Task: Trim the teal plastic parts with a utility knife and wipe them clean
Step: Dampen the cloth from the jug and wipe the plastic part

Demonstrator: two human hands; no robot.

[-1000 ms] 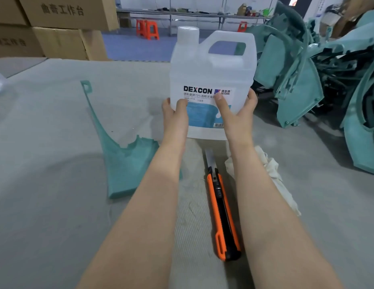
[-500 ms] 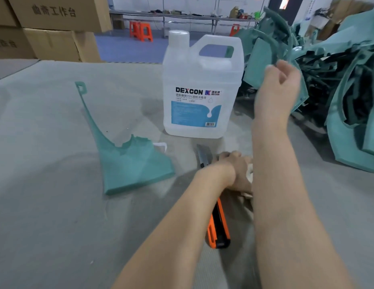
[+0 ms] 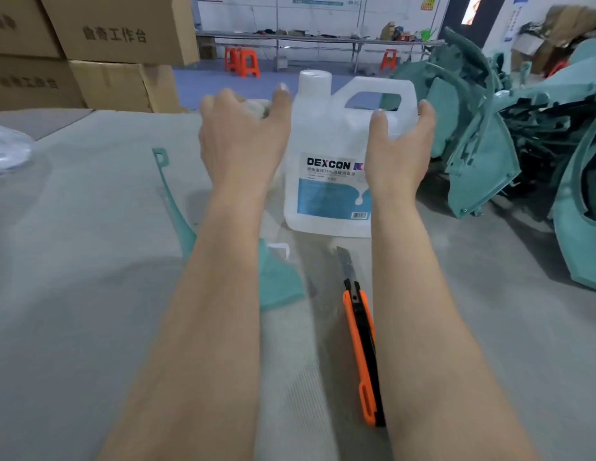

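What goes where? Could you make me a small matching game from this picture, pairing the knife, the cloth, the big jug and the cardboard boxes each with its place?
Things:
1. utility knife
2. white cloth
3. jug
4. cardboard boxes

Places:
a. stacked at the far left
b. held in the left hand
c. flat on the table, between the forearms
d. upright on the table, right hand round its upper corner

Pairs: 1-c, 2-b, 3-d, 4-a.

Teal plastic part lies on worktop, thin stem pointing away. Utility knife, orange-black, blade extended, lies just right of it. Whitish cloth bunched in left hand.
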